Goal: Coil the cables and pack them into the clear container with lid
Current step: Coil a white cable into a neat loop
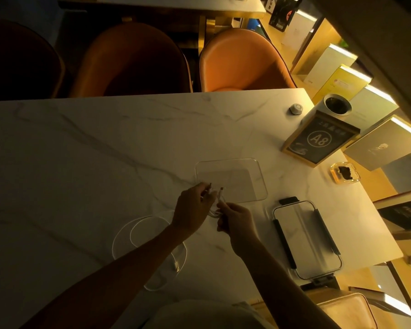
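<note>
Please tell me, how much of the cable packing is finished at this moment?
Done: the container stands open and looks empty; its lid lies beside it. In hand: the left hand and right hand both hold a short white cable in front of the container. Left: a long cable lies in loose loops on the table, then closing.

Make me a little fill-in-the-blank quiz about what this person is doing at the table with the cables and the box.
1. Both hands, left hand and right hand, hold a white ____.
2. The clear container holds ____ cables.
3. The lid lies on the table to the container's ____.
4. The table sign reads ____.

Missing words: cable; no; right; A8
</note>
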